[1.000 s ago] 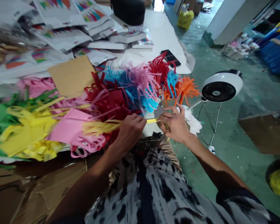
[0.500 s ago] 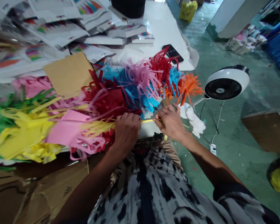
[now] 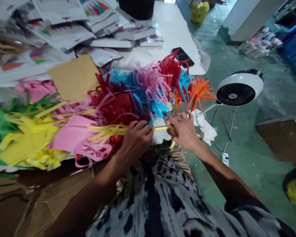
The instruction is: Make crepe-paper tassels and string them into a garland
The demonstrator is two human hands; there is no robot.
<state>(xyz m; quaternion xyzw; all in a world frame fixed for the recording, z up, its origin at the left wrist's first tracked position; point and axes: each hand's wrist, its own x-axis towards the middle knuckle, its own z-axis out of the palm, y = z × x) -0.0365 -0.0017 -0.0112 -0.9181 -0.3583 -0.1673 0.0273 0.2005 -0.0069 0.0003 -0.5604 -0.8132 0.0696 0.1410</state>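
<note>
My left hand [image 3: 138, 136] is closed over a yellow paper fringe [image 3: 107, 132] at the table's front edge. The fringe's loose strips trail out to the left across pink and red paper. From under my left fingers a narrow yellow band [image 3: 160, 128] runs right to my right hand [image 3: 184, 129]. That hand is closed, with thumb and fingers pinching the band's other end. A short yellow end [image 3: 172, 144] hangs below it. A small grey piece [image 3: 168, 115] lies by my right fingertips; its kind is unclear.
Red [image 3: 120, 107], pink [image 3: 151, 80], blue [image 3: 158, 108] and orange [image 3: 201, 92] paper fringes crowd the table. More yellow fringe [image 3: 27, 141] lies left. Printed packs [image 3: 61, 34] are stacked behind, near a phone [image 3: 183, 57]. A fan [image 3: 239, 87] stands right.
Both my hands have shifted slightly to the right, and the yellow fringe has slid right with them. My right fingers have curled further round the band.
</note>
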